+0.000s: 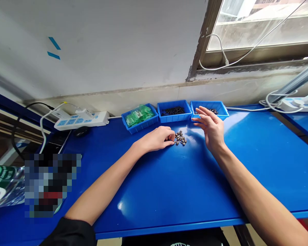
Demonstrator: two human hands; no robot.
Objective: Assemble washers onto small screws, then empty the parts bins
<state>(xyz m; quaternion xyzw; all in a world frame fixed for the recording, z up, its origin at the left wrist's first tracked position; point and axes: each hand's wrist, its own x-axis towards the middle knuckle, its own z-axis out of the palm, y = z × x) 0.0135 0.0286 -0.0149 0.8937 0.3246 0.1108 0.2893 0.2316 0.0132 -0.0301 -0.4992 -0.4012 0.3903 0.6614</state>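
A small pile of bronze-coloured metal parts (pixel 181 138), perhaps screws or fittings, lies on the blue tabletop. At its left edge is my left hand (pixel 160 138), resting low with the fingers curled and thumb and fingertips close together; what is between them, if anything, is too small to make out. My right hand (pixel 212 128) is raised to the right of the pile, fingers stretched and apart, holding nothing. Behind it, partly covered by its fingers, stands a blue bin (pixel 222 114) with small metal parts inside.
Along the wall, a blue bin of dark screws (pixel 174 111) and another with green plastic pieces (pixel 140 116) stand side by side. Power strips (pixel 82 120) sit left and right, with cables. A large bottle (pixel 9 184) lies at the left; a blurred patch hides something beside it.
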